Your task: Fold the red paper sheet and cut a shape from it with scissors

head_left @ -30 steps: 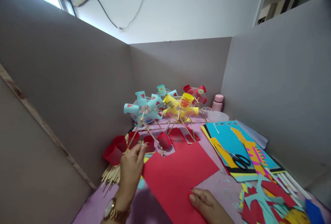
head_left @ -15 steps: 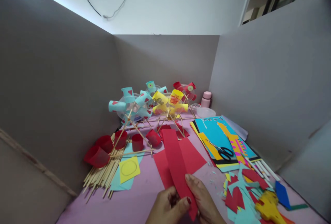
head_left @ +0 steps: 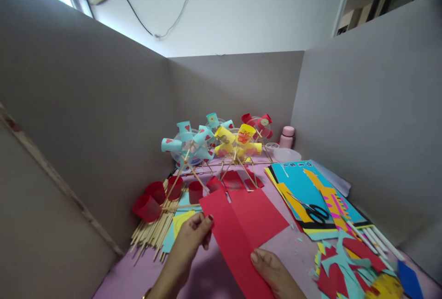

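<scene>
A long red paper strip (head_left: 229,239) slants across the middle, held up over the table. My left hand (head_left: 193,234) has its thumb and curled fingers at the strip's upper left edge, apparently pinching it. Lower down, my right hand (head_left: 272,271) grips the right edge, thumb on top and fingers hidden beneath. Behind the strip lies a larger red paper sheet (head_left: 260,218), partly covered. Left of my left hand, a yellow paper square (head_left: 182,220) rests on light blue paper, beside a bundle of wooden sticks (head_left: 154,232).
Red paper rings (head_left: 147,208) stand at left. Stick-framed wheels with blue cups (head_left: 186,147) and yellow cups (head_left: 238,140) rise behind. At right are scissors (head_left: 316,213) on coloured sheets (head_left: 299,184), paper scraps (head_left: 341,262), white sticks (head_left: 383,241) and a pink bottle (head_left: 287,137).
My left hand has moved from the strip's lower end up to its upper left edge. The strip now shows broader and has shifted lower. The camera view has also shifted.
</scene>
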The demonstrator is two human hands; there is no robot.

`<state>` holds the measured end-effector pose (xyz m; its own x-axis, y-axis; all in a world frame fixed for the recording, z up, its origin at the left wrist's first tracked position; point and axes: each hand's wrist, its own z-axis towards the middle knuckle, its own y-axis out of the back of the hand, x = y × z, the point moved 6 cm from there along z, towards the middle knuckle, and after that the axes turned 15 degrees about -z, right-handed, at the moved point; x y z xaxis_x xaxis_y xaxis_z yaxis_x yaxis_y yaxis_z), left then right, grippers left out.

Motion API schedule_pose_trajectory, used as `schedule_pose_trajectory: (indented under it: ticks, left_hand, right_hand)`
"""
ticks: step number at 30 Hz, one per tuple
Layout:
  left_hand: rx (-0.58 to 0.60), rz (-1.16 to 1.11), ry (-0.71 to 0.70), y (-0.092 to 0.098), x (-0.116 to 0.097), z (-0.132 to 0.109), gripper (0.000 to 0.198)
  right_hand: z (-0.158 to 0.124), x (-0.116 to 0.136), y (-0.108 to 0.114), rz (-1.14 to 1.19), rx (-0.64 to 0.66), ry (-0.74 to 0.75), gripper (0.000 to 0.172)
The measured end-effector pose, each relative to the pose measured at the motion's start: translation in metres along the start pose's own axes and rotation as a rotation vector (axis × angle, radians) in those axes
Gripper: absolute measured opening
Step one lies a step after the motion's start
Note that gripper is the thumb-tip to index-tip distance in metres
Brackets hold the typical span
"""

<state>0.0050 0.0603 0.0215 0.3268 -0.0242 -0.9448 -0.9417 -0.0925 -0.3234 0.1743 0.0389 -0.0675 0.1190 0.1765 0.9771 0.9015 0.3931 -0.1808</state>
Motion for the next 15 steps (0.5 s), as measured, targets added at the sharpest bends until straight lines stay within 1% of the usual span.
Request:
schedule_pose_trajectory:
  ticks: [2, 4, 6, 7, 8, 9, 10, 11, 13, 14, 15]
  left_hand:
    - [-0.071, -0.041, -0.044, 0.017, -0.011, 0.009, 0.041]
    - [-0.147, -0.101, -0.094, 0.033, -0.020, 0.016, 0.040]
    - [-0.215, -0.188, -0.145, 0.042, -0.022, 0.018, 0.040]
    - [-0.233, -0.236, -0.153, 0.042, -0.018, 0.016, 0.042]
    - [-0.235, -0.281, -0.145, 0.037, -0.011, 0.013, 0.045]
    - [-0.219, -0.319, -0.115, 0.029, -0.001, 0.008, 0.049]
    - [-0.189, -0.343, -0.059, 0.018, 0.012, 0.002, 0.054]
    - [-0.152, -0.358, 0.000, 0.005, 0.026, -0.006, 0.055]
    - [-0.055, -0.386, 0.120, -0.022, 0.053, -0.021, 0.046]
    - [-0.014, -0.401, 0.169, -0.032, 0.064, -0.027, 0.040]
    - [-0.001, -0.408, 0.194, -0.039, 0.072, -0.032, 0.036]
  right_hand:
    - [0.001, -0.006, 0.002, -0.082, -0.003, -0.023, 0.052]
    - [0.001, -0.007, 0.002, -0.113, -0.016, -0.023, 0.055]
    - [0.000, -0.004, 0.002, -0.115, -0.044, -0.018, 0.056]
    - [-0.001, -0.002, 0.003, -0.109, -0.082, -0.026, 0.055]
    - [-0.002, 0.000, 0.004, -0.095, -0.137, -0.034, 0.055]
    - [-0.004, 0.001, 0.005, -0.080, -0.199, -0.041, 0.054]
    - [-0.005, 0.003, 0.007, -0.069, -0.258, -0.037, 0.053]
    - [-0.006, 0.004, 0.008, -0.067, -0.305, -0.019, 0.051]
    - [-0.005, 0.006, 0.007, -0.089, -0.336, 0.059, 0.046]
    - [-0.004, 0.006, 0.007, -0.095, -0.327, 0.099, 0.044]
    - [-0.002, 0.005, 0.006, -0.095, -0.311, 0.124, 0.042]
